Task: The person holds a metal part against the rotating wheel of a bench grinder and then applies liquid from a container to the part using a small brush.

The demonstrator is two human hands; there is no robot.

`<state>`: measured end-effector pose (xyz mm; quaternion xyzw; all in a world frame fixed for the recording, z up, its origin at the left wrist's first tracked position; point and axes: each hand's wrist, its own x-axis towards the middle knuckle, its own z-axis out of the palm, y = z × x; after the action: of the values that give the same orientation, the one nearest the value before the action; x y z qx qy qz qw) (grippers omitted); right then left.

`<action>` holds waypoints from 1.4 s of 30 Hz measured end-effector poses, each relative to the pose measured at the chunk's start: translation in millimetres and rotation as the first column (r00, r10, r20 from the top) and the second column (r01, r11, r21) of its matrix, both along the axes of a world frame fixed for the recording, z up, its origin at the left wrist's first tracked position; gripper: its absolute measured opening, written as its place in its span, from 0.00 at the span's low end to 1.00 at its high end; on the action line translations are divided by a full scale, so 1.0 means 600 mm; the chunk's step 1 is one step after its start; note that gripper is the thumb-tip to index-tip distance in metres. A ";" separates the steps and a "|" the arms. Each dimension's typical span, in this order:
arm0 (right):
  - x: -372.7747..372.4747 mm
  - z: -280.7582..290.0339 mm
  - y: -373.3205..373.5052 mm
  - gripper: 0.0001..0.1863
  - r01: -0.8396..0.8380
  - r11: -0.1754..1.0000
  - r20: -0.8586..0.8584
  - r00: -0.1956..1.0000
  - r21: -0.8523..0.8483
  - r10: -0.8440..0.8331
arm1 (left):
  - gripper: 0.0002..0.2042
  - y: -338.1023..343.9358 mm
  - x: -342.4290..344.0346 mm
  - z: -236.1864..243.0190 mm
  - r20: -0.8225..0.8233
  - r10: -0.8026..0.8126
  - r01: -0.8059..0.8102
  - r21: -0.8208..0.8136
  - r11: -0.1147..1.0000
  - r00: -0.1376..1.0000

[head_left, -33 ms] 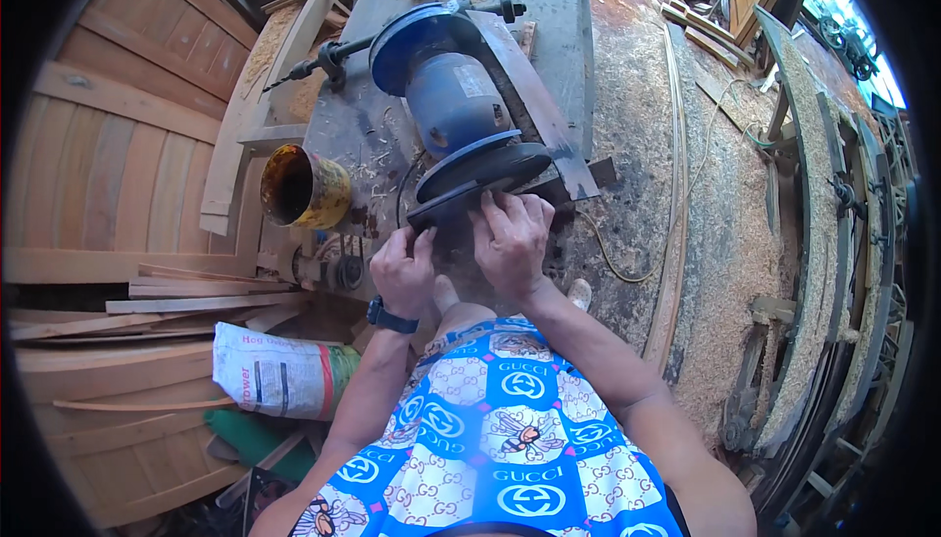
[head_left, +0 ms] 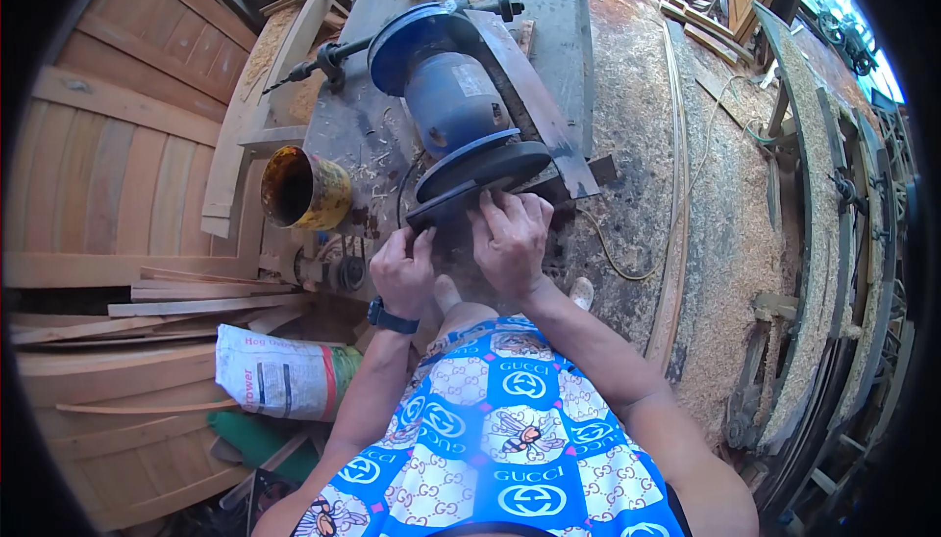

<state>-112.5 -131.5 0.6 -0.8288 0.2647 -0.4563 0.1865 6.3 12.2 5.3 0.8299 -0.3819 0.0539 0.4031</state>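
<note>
Left grip (head_left: 404,272): I'm pinching the dark strip's (head_left: 443,210) left end.
Right grip (head_left: 512,241): my fingers closed on its right part.
Dark strip: desk's (head_left: 559,37) near edge, just beside grinding wheel (head_left: 505,167); contact unclear.
Blue grinder (head_left: 453,101): on desk.
Stained can (head_left: 328,194): desk's left edge, near end.

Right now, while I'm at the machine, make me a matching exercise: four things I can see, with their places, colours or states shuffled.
1. Bench grinder
2. Dark flat bar
3. Can
4. Wristwatch

A. Strapped around the left wrist
B. Open-topped, smeared yellow
C. Blue motor housing
D. Held by left hand and right hand

Pairs: 1-C, 2-D, 3-B, 4-A.
</note>
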 end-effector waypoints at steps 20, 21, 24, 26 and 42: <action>-0.036 -0.007 -0.009 0.15 -0.008 0.995 0.036 0.999 0.099 0.004 | 0.12 -0.004 -0.039 -0.014 0.008 -0.047 0.048 -0.118 0.992 0.999; -0.044 -0.009 -0.020 0.15 0.041 0.994 0.026 0.999 0.098 -0.044 | 0.12 -0.017 -0.046 -0.017 0.001 -0.021 0.021 -0.127 0.992 1.000; -0.066 -0.010 -0.049 0.16 0.084 0.990 -0.011 0.996 0.115 -0.083 | 0.12 -0.058 -0.063 -0.020 0.057 -0.049 0.056 -0.123 0.991 0.997; -0.074 -0.012 -0.066 0.17 0.092 0.990 -0.030 0.996 0.111 -0.089 | 0.12 -0.083 -0.072 -0.010 0.114 -0.079 0.095 -0.141 0.985 0.990; -0.067 -0.024 -0.092 0.18 0.158 0.978 -0.059 0.987 0.139 -0.151 | 0.12 -0.121 -0.063 -0.002 0.165 -0.044 0.063 -0.114 0.991 0.985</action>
<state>-152.8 -186.8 -14.0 -0.8009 0.3648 -0.4292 0.2032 -31.3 -60.3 4.1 0.7867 -0.4318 0.1328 0.4207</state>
